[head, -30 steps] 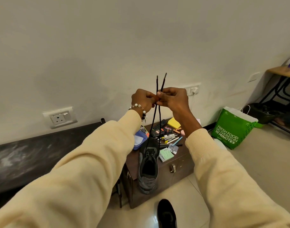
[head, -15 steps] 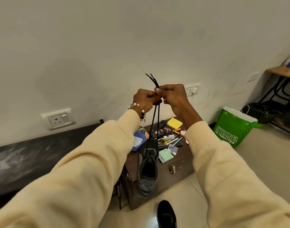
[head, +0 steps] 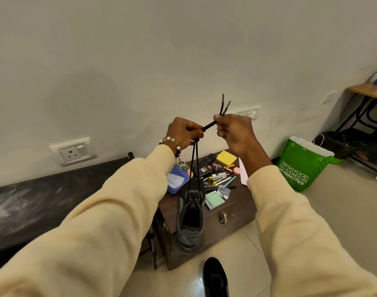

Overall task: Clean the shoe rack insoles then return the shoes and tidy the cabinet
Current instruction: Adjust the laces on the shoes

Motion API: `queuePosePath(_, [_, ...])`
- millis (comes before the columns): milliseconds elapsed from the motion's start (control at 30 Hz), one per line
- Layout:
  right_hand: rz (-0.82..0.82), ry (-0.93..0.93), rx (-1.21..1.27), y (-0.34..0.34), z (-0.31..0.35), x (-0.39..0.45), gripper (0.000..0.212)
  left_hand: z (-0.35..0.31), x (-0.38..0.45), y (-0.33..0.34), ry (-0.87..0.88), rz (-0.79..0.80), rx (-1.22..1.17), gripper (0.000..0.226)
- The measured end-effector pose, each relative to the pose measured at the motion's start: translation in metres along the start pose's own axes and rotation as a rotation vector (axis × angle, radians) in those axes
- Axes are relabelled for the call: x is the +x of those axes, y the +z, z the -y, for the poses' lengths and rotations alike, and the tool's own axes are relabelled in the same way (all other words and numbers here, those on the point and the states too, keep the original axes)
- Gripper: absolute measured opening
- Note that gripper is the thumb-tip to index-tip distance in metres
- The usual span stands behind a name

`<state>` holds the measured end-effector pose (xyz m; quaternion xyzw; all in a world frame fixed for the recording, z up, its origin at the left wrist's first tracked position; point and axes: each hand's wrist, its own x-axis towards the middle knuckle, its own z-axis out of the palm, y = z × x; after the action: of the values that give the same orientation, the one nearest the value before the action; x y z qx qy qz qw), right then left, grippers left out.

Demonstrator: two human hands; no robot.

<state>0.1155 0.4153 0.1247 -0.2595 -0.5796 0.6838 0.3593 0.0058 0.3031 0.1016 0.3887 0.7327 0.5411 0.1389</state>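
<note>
A grey shoe (head: 190, 213) hangs by its two black laces (head: 193, 161) in front of a dark wooden cabinet (head: 230, 219). My left hand (head: 183, 133) pinches the laces where they bend. My right hand (head: 233, 131) grips the lace ends, which run sideways between the hands and stick up past the fingers. Both arms wear cream sleeves.
The cabinet top holds a blue box (head: 177, 182), a remote (head: 205, 160), yellow sticky notes (head: 226, 157), pens and small items. A green paper bag (head: 302, 166) stands on the floor at right. A black shoe (head: 215, 277) shows at the bottom. A dark bench (head: 44, 202) lies at left.
The lace ends stood upright between the touching hands; my right hand has pulled them to the right, so a short stretch of lace now runs between the separated hands.
</note>
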Motion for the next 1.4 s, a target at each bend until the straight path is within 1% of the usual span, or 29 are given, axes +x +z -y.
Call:
queuePosePath(100, [-0.047, 0.190, 0.266, -0.014, -0.030, -0.008, 0.007, -0.005, 0.003, -0.004, 0.039, -0.064, 0.088, 0.021])
queuePosePath(133, [-0.053, 0.243, 0.335, -0.017, -0.044, -0.012, 0.006, -0.006, 0.003, -0.006, 0.065, -0.058, 0.129, 0.021])
queuePosePath(200, [-0.037, 0.298, 0.379, -0.018, -0.069, -0.020, 0.004, -0.010, 0.004, -0.007, 0.117, -0.013, 0.248, 0.020])
queuePosePath(300, [-0.019, 0.283, 0.289, -0.003, -0.099, -0.028, 0.006, -0.014, 0.004, -0.004, 0.189, 0.043, 0.426, 0.018])
queuePosePath(367, [-0.051, 0.233, 0.231, 0.011, -0.109, -0.030, 0.016, -0.016, 0.005, -0.003, 0.219, 0.048, 0.481, 0.018])
queuePosePath(433, [-0.062, 0.198, 0.213, 0.022, -0.114, -0.029, 0.021, -0.016, 0.005, -0.003, 0.230, 0.045, 0.495, 0.018])
queuePosePath(500, [0.003, 0.210, 0.161, 0.026, -0.116, -0.029, 0.019, -0.012, 0.007, -0.004, 0.233, 0.025, 0.488, 0.019])
queuePosePath(600, [0.180, 0.284, 0.128, 0.019, -0.110, -0.028, 0.009, 0.005, 0.009, -0.010, 0.215, -0.015, 0.506, 0.022])
queuePosePath(633, [0.196, 0.287, 0.101, 0.015, -0.107, -0.026, 0.006, 0.015, 0.008, -0.013, 0.189, -0.023, 0.500, 0.023])
queuePosePath(700, [0.187, 0.247, -0.012, 0.005, -0.099, -0.019, 0.006, 0.040, 0.004, -0.012, 0.092, -0.046, 0.427, 0.021])
queuePosePath(800, [0.205, 0.119, -0.310, -0.002, -0.093, -0.008, 0.016, 0.089, -0.014, 0.004, -0.121, -0.091, 0.299, 0.017])
queuePosePath(867, [0.268, 0.016, -0.572, 0.000, -0.090, -0.002, 0.013, 0.116, -0.027, 0.024, -0.259, -0.035, 0.187, 0.017])
queuePosePath(900, [0.293, -0.034, -0.698, 0.001, -0.090, 0.001, 0.012, 0.124, -0.032, 0.037, -0.300, -0.008, 0.090, 0.017])
queuePosePath(967, [0.317, -0.115, -0.841, 0.004, -0.091, 0.009, 0.010, 0.128, -0.039, 0.062, -0.355, 0.000, -0.233, 0.017])
queuePosePath(1033, [0.302, -0.159, -0.889, 0.004, -0.092, 0.015, 0.009, 0.124, -0.044, 0.081, -0.400, 0.015, -0.597, 0.027])
queuePosePath(1067, [0.285, -0.167, -0.896, 0.003, -0.093, 0.017, 0.008, 0.124, -0.044, 0.087, -0.408, 0.052, -0.704, 0.029])
queuePosePath(1100, [0.267, -0.172, -0.894, 0.002, -0.094, 0.019, 0.008, 0.124, -0.044, 0.090, -0.415, 0.092, -0.750, 0.030])
queuePosePath(1167, [0.223, -0.160, -0.836, -0.005, -0.097, 0.022, 0.010, 0.127, -0.041, 0.089, -0.412, 0.087, -0.710, 0.026])
queuePosePath(1200, [0.187, -0.128, -0.757, -0.010, -0.100, 0.023, 0.012, 0.129, -0.039, 0.086, -0.398, 0.051, -0.667, 0.022])
queuePosePath(1267, [0.069, 0.008, -0.498, -0.021, -0.115, 0.020, 0.017, 0.130, -0.032, 0.077, -0.360, -0.008, -0.511, 0.010])
queuePosePath(1300, [-0.002, 0.086, -0.368, -0.026, -0.125, 0.015, 0.019, 0.130, -0.030, 0.073, -0.335, -0.009, -0.396, 0.010])
queuePosePath(1333, [-0.068, 0.161, -0.265, -0.031, -0.137, 0.008, 0.019, 0.130, -0.027, 0.070, -0.303, 0.000, -0.258, 0.018])
queuePosePath(1400, [-0.163, 0.291, -0.135, -0.036, -0.164, -0.008, 0.019, 0.128, -0.024, 0.065, -0.197, 0.036, 0.077, 0.022])
